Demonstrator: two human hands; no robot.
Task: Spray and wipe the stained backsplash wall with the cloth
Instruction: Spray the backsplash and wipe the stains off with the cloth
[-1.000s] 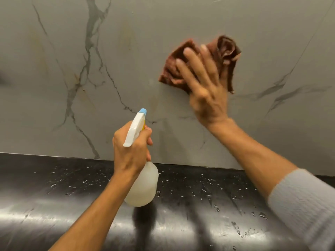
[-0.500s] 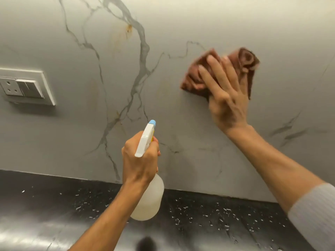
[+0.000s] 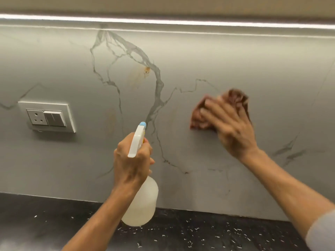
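Observation:
The grey marble-veined backsplash wall [image 3: 181, 60] fills the view. An orange-brown stain [image 3: 147, 70] sits high on it, with faint yellowish streaks lower down. My right hand [image 3: 230, 127] presses a crumpled brown cloth [image 3: 233, 98] flat against the wall at the right; both are blurred by motion. My left hand [image 3: 132, 160] grips the neck of a translucent white spray bottle [image 3: 143, 205] with a blue-tipped nozzle [image 3: 143, 124] aimed at the wall, below the stain.
A white socket and switch plate [image 3: 47, 116] is mounted on the wall at the left. A black countertop [image 3: 199, 232] speckled with droplets runs along the bottom. A lit strip [image 3: 163, 20] under the upper cabinet lines the top.
The view has tilted up and left, bringing the socket plate, the stain and the light strip into sight. My right hand keeps rubbing the cloth; my left still holds the bottle.

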